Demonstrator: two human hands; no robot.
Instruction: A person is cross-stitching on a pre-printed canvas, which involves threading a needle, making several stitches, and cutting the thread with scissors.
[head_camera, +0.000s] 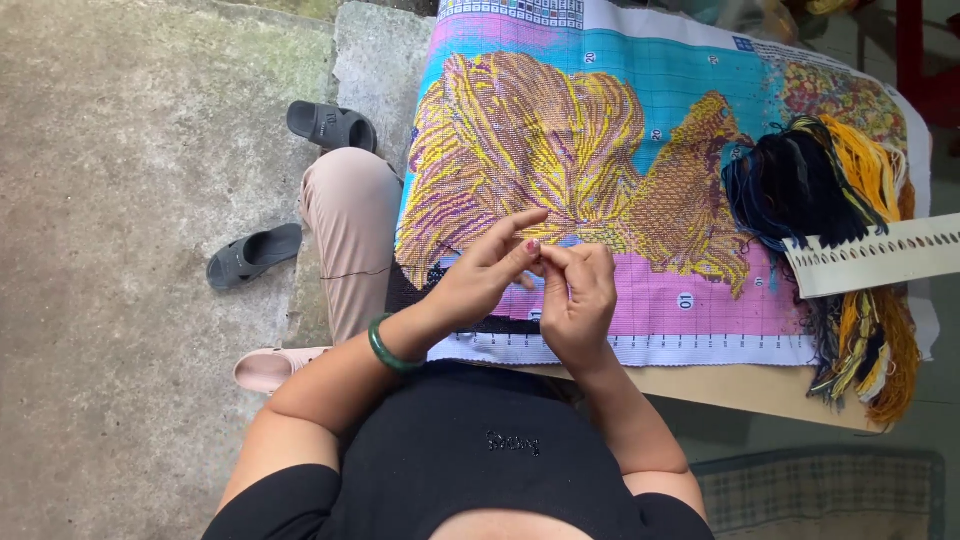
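Closest to me, my left hand (490, 275) and right hand (580, 300) meet fingertip to fingertip just above the near edge of the cross-stitch canvas (600, 160), each with thumb and forefinger pressed together on something too fine for me to make out; I judge it to be a thread or needle, but I cannot tell which. A green bangle (385, 348) sits on my left wrist. To do this well, I would keep both pinches tight and close together, hold them steady over the pink band of the canvas, and keep my wrists low so the cloth does not slide off the table (760, 390). Farther right, a bundle of dark, yellow and orange threads (830, 180) lies on the canvas beside a punched white thread card (880, 255), whose end is cut off by the frame. Beyond my knee, two grey sandals (290, 190) lie on the concrete floor (130, 150). The canvas's far edge is cropped.
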